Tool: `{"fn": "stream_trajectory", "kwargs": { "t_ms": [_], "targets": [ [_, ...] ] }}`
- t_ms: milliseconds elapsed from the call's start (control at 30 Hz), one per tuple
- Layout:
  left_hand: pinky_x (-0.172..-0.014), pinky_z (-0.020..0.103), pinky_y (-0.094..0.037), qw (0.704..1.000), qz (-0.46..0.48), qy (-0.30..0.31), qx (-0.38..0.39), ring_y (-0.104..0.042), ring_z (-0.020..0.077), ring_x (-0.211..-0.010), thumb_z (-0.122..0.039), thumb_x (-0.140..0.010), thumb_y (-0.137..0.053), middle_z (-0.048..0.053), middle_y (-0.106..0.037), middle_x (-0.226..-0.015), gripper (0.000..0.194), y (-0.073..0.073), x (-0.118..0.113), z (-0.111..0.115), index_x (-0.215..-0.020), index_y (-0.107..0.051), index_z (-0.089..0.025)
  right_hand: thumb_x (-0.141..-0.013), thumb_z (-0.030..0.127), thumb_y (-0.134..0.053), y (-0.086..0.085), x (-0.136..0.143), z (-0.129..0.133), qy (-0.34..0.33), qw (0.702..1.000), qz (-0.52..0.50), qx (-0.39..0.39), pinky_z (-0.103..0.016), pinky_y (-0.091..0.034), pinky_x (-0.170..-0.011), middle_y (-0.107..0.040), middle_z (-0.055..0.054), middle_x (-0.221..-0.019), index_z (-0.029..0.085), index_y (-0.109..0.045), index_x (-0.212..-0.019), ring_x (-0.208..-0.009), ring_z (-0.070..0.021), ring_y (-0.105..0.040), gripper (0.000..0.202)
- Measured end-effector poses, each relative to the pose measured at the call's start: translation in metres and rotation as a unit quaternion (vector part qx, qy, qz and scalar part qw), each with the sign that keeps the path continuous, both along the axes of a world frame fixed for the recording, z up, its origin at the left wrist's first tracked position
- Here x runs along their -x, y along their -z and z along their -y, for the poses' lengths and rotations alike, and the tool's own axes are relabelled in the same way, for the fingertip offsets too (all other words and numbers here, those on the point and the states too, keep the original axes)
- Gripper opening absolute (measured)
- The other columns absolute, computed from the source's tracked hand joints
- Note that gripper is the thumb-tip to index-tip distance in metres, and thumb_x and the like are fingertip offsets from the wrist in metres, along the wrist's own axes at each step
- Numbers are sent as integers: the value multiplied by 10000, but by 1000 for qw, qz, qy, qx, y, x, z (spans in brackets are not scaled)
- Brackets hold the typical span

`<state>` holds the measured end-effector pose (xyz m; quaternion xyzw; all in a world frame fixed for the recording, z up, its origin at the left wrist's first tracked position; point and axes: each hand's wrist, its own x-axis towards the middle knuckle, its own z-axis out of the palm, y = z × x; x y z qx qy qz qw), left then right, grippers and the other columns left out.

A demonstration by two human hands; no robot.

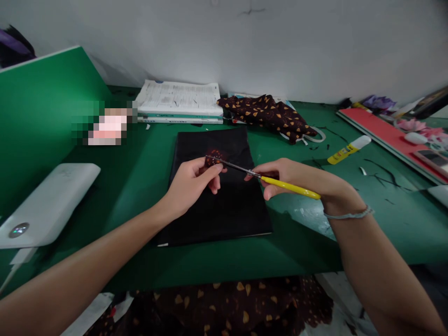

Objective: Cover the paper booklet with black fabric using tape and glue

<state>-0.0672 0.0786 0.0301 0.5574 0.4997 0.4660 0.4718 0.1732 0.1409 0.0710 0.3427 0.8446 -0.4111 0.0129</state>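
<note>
Between the thumb and fingers of my left hand [194,184] is a small dark piece of patterned fabric [212,158] with reddish and pale spots. My right hand [285,175] grips scissors [290,185] with yellow handles. Their blades point left and reach the fabric piece near my left fingertips. Whether the blades are parted or closed on it, I cannot tell. Both hands are above a black-covered book [213,210] lying on the green table [140,261].
Stacked papers and books [178,100] stand by the wall, beside a bunched brown patterned cloth [266,114]. A glue stick [349,149] lies at right, near a red folder [392,140]. A white power bank [52,200] is at left. More patterned cloth [227,308] hangs below the table edge.
</note>
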Motion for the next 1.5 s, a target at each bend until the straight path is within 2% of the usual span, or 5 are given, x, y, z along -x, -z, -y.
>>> {"fn": "stream_trajectory", "kwargs": {
  "t_ms": [200,400,967,1133,1500],
  "targets": [
    [-572,233,-459,1000,-7,-2,-1,-564,106,-545,-313,-869,-579,-15,-584,-552,267,0,0,0,-646,-571,-166,-738,663,-631,-1,-1,1,-1,1000,-15,7,-255,-266,-569,-497,13,-757,199,-633,-1133,-632,-113,-354,609],
    [-527,243,-449,999,29,3,18,-540,107,-491,-340,-856,-594,-15,-588,-542,218,-2,0,0,-775,-656,-148,-761,669,-603,7,-6,-2,-49,996,-59,52,-249,-321,-589,-537,-19,-829,184,-545,-1260,-678,-131,-427,698],
    [-537,243,-461,999,50,16,6,-564,111,-518,-326,-872,-584,-7,-619,-590,215,-4,1,0,-803,-668,-141,-768,710,-551,3,-4,0,-55,992,-78,77,-236,-306,-563,-481,-3,-815,164,-530,-1265,-664,-111,-379,738],
    [-553,237,-461,999,22,24,-11,-561,96,-523,-305,-874,-591,4,-632,-618,283,-1,2,-1,-652,-634,-135,-787,714,-521,2,-3,2,-55,993,-83,68,-241,-298,-568,-489,-10,-830,153,-537,-1231,-666,-110,-376,716],
    [-510,222,-432,999,16,46,-8,-543,83,-518,-328,-889,-588,-5,-636,-639,253,1,3,0,-740,-680,-146,-770,741,-512,2,-4,1,-57,993,-80,70,-247,-309,-578,-489,-15,-838,155,-535,-1208,-692,-124,-385,732]
  ]
}}
